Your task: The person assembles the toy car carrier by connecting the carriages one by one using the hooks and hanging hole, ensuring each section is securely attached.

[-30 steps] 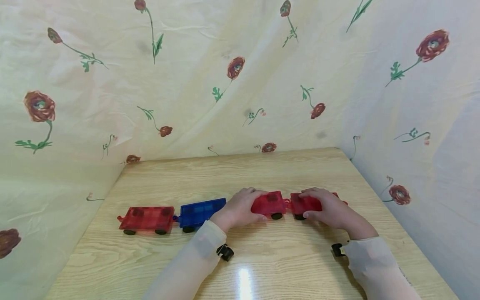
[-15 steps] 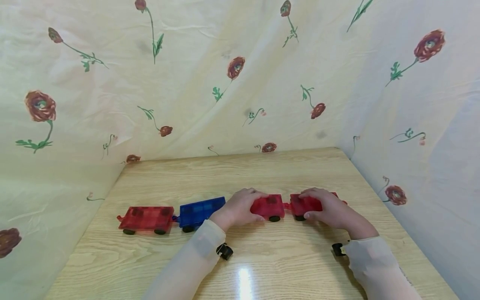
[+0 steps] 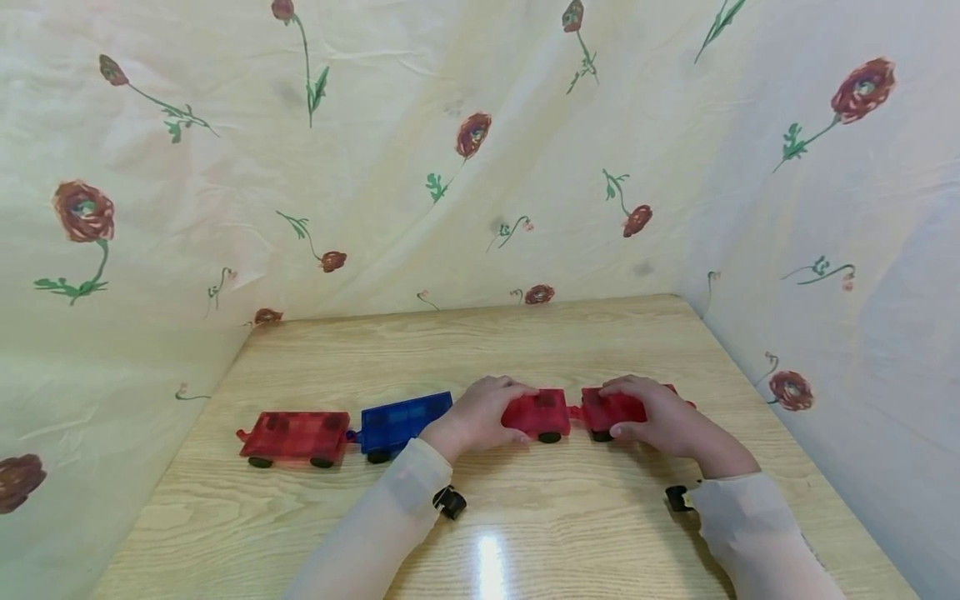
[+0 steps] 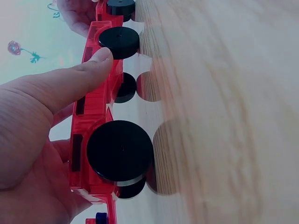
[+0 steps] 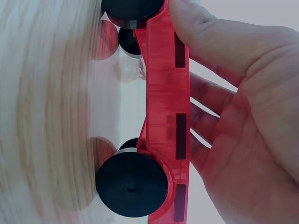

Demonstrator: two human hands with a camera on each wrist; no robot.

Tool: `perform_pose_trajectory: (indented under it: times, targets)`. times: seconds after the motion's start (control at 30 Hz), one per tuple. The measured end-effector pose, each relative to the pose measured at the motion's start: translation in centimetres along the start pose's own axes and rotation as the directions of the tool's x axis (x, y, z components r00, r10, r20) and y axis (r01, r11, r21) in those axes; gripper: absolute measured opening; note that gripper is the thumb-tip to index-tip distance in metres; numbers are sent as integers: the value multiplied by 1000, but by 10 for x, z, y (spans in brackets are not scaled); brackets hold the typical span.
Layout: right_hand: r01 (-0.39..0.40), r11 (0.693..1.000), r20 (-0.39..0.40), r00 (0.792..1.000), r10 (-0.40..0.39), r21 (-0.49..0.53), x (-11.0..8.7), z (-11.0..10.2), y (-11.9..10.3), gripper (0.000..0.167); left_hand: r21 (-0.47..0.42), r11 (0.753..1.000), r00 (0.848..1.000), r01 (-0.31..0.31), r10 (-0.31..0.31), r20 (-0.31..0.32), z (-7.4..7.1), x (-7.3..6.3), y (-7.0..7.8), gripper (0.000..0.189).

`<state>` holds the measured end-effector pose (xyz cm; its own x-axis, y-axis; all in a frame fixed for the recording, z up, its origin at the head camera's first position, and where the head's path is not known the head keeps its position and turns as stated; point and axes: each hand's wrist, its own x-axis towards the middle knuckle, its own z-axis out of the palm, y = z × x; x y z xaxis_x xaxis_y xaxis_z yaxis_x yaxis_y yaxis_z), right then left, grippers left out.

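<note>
My left hand (image 3: 477, 419) grips a see-through red toy train car (image 3: 546, 413) across its width, thumb on the near side. In the left wrist view the thumb presses the side of that car (image 4: 88, 121) beside a black wheel (image 4: 120, 150). A second red car (image 3: 609, 412) stands just to the right, held by my right hand (image 3: 654, 417) with thumb in front and fingers behind. The right wrist view shows its side (image 5: 168, 93) and black wheels (image 5: 131, 183). A red hook (image 3: 574, 413) spans the gap between the two cars.
Left of my hands stand a blue train car (image 3: 401, 423), slightly angled, and another red car (image 3: 296, 435), with a blue hook (image 3: 352, 436) between them. The cars rest on a wooden table (image 3: 570, 533). Flowered cloth (image 3: 390, 167) rises behind and at both sides.
The red car in my left hand has shifted slightly toward me, now more level with its right-hand neighbour. Over the last half second almost nothing has moved.
</note>
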<state>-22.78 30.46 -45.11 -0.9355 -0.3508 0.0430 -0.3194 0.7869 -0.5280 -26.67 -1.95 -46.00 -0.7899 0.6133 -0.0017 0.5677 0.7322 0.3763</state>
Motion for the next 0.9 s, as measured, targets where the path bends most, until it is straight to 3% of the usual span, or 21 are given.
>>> perform_pose_trajectory:
  times: [0.2,0.37,0.6,0.9]
  targets:
    - [-7,1000,8,1000,7,-13,-1,1,1,63,-25,1000,1000,-9,9,8,-3,-4,-4,84]
    - [15,1000,8,1000,-15,-21,0,1,2,64,-44,999,1000,-8,9,10,-14,-19,-17,87]
    - [42,998,1,999,-42,-53,-1,-4,-1,67,-11,1000,1000,1,-1,8,-34,-51,-54,92]
    - [57,996,29,998,-55,-75,1,-11,4,70,2,994,993,112,-112,-29,-51,-98,-101,97]
